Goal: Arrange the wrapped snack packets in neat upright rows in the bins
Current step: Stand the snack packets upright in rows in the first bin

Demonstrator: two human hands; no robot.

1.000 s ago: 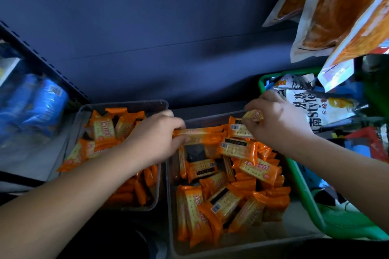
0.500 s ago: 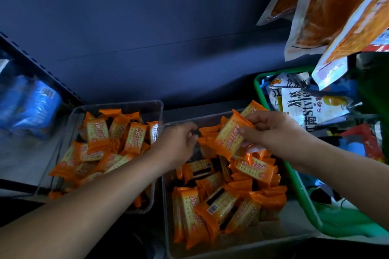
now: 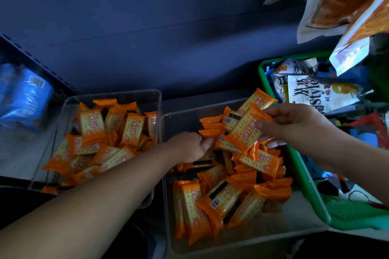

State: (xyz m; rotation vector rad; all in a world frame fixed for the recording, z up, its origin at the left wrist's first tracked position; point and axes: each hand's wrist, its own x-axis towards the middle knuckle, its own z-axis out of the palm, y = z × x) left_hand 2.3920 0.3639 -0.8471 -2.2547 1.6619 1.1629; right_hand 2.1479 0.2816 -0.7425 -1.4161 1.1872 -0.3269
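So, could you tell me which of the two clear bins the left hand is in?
The clear bin beside the green basket: the left hand reaches among its packets, whereas the other clear bin has no hand in it.

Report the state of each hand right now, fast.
Left hand: fingers down among the orange packets in the clear bin; grip cannot be told.
Right hand: pinching a cracker packet above that bin.
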